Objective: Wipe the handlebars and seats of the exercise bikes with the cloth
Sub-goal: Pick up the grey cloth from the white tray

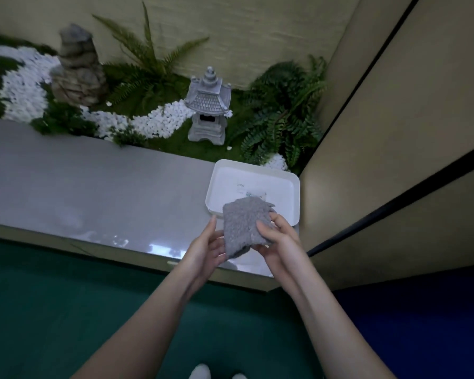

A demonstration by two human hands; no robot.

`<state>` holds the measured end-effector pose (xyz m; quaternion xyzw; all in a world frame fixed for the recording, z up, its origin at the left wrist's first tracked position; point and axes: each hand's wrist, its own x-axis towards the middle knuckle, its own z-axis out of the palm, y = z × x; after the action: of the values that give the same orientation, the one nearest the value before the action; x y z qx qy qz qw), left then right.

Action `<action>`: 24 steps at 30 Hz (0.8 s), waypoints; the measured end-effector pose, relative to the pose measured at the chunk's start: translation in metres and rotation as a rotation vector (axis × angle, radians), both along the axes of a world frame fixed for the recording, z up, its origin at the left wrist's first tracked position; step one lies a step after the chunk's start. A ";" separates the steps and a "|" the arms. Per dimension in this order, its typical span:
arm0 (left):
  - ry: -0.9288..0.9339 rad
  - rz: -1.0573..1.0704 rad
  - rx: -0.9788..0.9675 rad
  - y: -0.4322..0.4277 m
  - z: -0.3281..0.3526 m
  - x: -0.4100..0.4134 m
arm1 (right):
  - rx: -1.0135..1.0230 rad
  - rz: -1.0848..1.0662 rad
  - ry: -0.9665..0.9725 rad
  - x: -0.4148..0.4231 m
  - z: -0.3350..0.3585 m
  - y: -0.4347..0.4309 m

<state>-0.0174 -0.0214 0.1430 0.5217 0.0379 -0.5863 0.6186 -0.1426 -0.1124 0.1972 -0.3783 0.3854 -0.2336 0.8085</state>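
Observation:
A folded grey fluffy cloth (242, 222) is held between both my hands, above the near edge of a white tray (285, 184). My left hand (207, 247) supports the cloth from the left and underneath, palm turned toward it. My right hand (278, 236) grips the cloth's right side, fingers curled over its front. No exercise bike, handlebar or seat is in view.
The tray sits at the right end of a glossy grey ledge (93, 187). Behind it lies a decorative garden with a stone lantern (207, 108), a rock (77, 69), white pebbles and ferns (282, 116). A beige wall panel (394, 149) stands on the right. The floor is green carpet (66, 310).

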 end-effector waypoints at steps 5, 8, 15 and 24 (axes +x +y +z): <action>-0.046 0.077 -0.131 0.010 0.041 -0.014 | 0.069 0.002 -0.074 -0.027 0.023 0.024; -0.113 0.097 -0.140 0.018 0.062 -0.018 | 0.175 -0.028 -0.137 -0.042 0.030 0.038; -0.213 0.032 -0.263 0.045 0.122 -0.023 | 0.535 -0.054 -0.258 -0.030 0.032 0.081; -0.235 0.087 -0.291 0.097 0.150 -0.008 | 0.526 0.128 -0.273 0.010 0.052 0.101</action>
<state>-0.0258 0.0759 0.2932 0.4895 -0.0971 -0.4934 0.7124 -0.1330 -0.0113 0.2487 -0.1446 0.2958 -0.1230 0.9362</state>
